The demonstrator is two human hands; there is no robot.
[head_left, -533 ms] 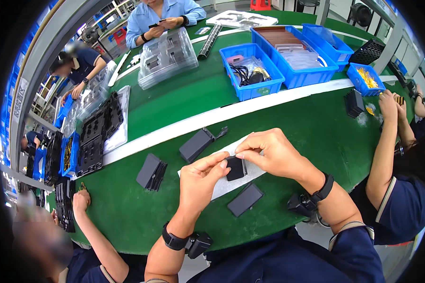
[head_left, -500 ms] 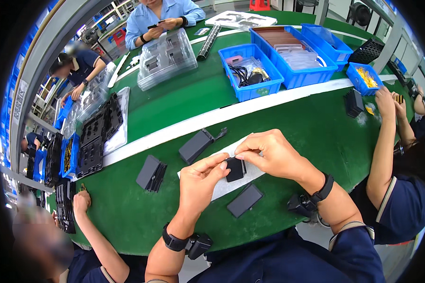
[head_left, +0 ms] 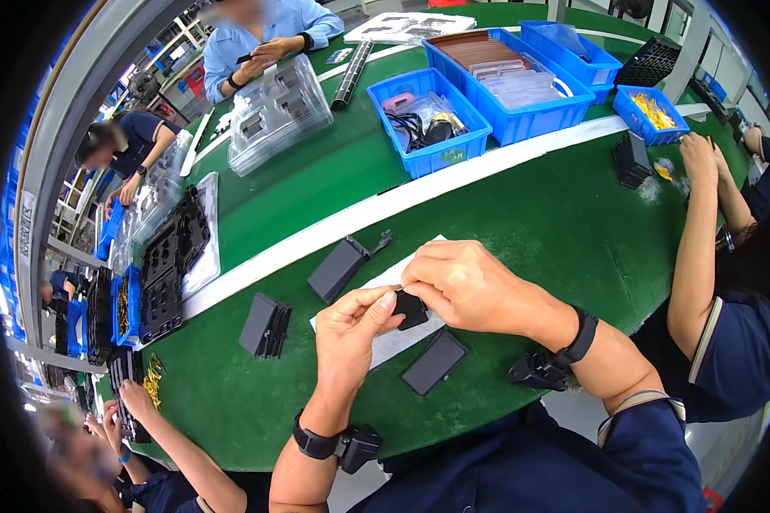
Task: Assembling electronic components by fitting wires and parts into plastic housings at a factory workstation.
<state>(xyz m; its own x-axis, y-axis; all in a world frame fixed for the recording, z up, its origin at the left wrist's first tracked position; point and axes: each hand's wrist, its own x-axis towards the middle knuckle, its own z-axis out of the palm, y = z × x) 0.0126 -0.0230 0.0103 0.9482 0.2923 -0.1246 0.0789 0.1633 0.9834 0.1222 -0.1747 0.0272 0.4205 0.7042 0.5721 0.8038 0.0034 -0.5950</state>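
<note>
Between thumb and fingers, my left hand (head_left: pixel 348 335) grips a small flat black rectangular piece (head_left: pixel 413 312) by its left side. My right hand (head_left: pixel 470 286) is closed in a pinch at the top edge of that piece; whatever its fingertips hold is hidden. Both hands are over a white sheet (head_left: pixel 387 349) on the green table. Just in front of the sheet lies a dark rectangular block (head_left: pixel 435 362). Left of my hands sit a fanned stack of dark flat pieces (head_left: pixel 261 325) and, farther back, another dark stack (head_left: pixel 337 270).
Across a white strip (head_left: pixel 316 244) stand a blue bin of cables (head_left: pixel 441 158), a larger blue bin (head_left: pixel 539 128) and clear plastic trays (head_left: pixel 278 128). A small blue bin of yellow parts (head_left: pixel 654 132) is at the right. Co-workers' arms reach in from both sides and beyond.
The view has shifted slightly, moving the table items a little in the picture. My right hand has turned inward, closer to my left fingers, at the black piece's top edge.
</note>
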